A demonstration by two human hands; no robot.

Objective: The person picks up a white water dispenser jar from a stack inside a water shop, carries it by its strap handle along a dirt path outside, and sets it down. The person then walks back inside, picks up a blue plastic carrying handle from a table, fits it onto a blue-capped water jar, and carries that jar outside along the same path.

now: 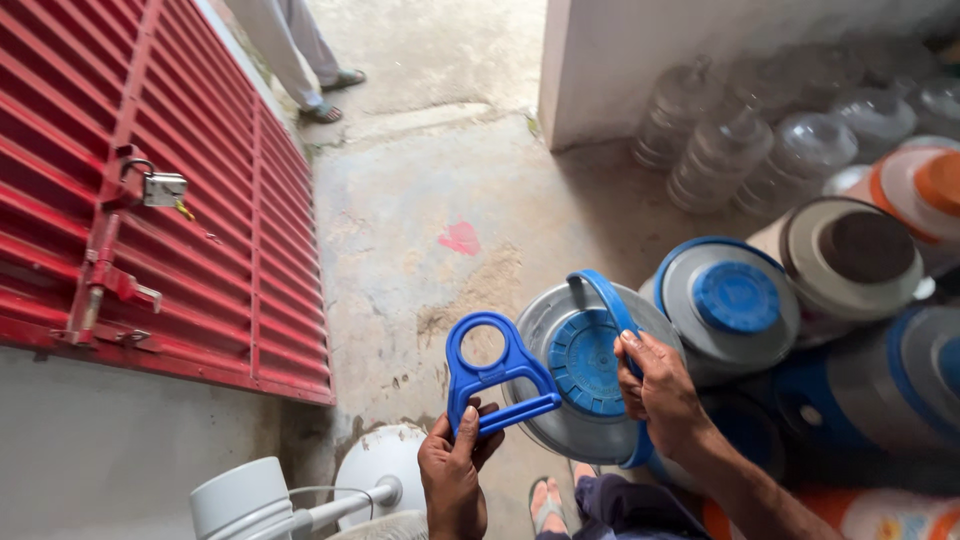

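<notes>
I see my left hand (452,470) clenched on a blue plastic bottle-carrying handle (490,374) just left of the grey water jug with a blue cap (585,362), which my right hand (660,390) grips; I'd steady the jug, aligning the handle's ring squarely.

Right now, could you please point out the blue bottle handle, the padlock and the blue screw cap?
blue bottle handle (487,378), head view, crossbar under its ring.
padlock (165,188), head view, its body.
blue screw cap (737,296), head view, centre of top.
</notes>
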